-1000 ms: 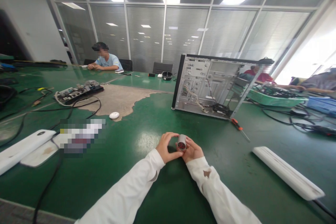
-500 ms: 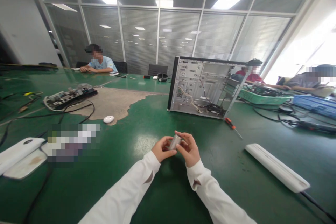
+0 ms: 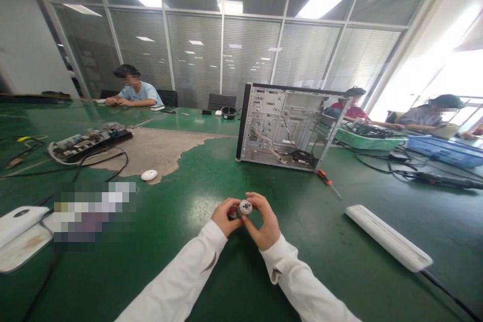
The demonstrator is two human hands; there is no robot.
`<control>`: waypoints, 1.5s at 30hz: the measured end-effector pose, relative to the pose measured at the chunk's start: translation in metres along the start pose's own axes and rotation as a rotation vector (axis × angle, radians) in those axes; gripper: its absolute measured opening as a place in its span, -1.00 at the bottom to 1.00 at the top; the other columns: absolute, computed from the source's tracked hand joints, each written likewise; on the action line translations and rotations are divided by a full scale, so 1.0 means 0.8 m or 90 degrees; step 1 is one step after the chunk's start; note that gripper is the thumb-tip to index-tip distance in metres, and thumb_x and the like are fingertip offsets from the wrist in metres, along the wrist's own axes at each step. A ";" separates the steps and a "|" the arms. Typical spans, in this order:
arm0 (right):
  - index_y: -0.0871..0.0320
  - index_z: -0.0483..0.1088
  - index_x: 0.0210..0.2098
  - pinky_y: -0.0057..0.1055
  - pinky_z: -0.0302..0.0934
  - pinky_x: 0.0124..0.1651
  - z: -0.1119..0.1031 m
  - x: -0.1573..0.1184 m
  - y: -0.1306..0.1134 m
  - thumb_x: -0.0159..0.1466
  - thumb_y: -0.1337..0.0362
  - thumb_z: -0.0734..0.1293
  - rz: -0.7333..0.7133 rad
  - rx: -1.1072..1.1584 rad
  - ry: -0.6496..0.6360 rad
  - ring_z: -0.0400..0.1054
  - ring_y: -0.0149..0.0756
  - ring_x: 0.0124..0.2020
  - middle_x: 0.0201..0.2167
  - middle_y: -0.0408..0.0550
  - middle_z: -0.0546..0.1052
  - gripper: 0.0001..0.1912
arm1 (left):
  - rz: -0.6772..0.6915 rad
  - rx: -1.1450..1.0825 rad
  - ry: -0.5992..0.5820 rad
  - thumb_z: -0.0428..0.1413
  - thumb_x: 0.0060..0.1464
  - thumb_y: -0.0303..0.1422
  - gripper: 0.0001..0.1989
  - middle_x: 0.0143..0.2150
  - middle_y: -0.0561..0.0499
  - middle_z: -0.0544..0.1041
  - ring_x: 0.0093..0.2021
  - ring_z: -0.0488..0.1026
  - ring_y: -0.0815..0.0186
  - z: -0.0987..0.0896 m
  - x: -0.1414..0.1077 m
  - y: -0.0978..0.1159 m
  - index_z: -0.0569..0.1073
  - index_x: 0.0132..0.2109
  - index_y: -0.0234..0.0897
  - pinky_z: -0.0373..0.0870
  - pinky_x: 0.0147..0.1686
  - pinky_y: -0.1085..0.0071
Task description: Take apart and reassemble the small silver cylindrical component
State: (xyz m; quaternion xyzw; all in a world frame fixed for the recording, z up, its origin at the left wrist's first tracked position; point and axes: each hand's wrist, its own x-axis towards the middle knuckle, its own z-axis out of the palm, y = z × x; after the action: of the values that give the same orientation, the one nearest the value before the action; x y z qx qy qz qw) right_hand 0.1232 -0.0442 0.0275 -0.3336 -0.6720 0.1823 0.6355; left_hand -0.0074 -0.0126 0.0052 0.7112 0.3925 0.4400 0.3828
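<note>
"What are the hands doing?"

"Both grip a small metal cylinder (image 3: 245,209), held just above the green table (image 3: 302,282). The left hand (image 3: 225,217) is curled round its left side, thumb low. The right hand (image 3: 266,222) is more open, thumb and forefinger arched to pinch it from the right."

"How is the cylinder turned?"

"Its round end faces the camera, pale with dark marks in it. Half a second ago its long side showed, and before that an end with red inside."

"And around the hands?"

"To the right, a white bar (image 3: 388,238) with a black cord. Beyond the hands, a white disc (image 3: 149,175) sits by the bare patch (image 3: 151,148) on the left. On the right an orange and black screwdriver (image 3: 329,183) lies at the lower corner of the open case (image 3: 281,131)."

"Any writing?"

"There seems to be a pale label on the black cable (image 3: 301,156) in the case, though it's too small to read. The area by the left bar (image 3: 20,221) is pixelated."

"Farther off?"

"A green basket (image 3: 372,142), a blue basket (image 3: 445,151), and a person in light blue (image 3: 139,94) across the table. Everything has slid left in view since the earlier frames."
</note>
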 end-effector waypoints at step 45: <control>0.15 0.18 -0.11 -0.39 0.25 -0.31 -0.025 0.010 0.013 0.06 0.34 0.21 0.091 -0.092 -0.144 0.25 -0.25 -0.20 -0.19 0.01 0.32 -0.64 | -0.138 -0.296 -0.030 0.18 -0.31 -0.28 -0.57 -0.39 0.00 0.47 -0.38 0.40 0.30 0.001 0.003 -0.005 0.27 -0.23 -0.31 0.23 -0.33 0.38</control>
State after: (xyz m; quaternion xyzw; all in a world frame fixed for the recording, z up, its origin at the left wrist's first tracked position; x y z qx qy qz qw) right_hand 0.1449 -0.0351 0.0292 -0.4027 -0.7255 0.2145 0.5153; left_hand -0.0071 -0.0088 0.0022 0.5678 0.3454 0.4582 0.5902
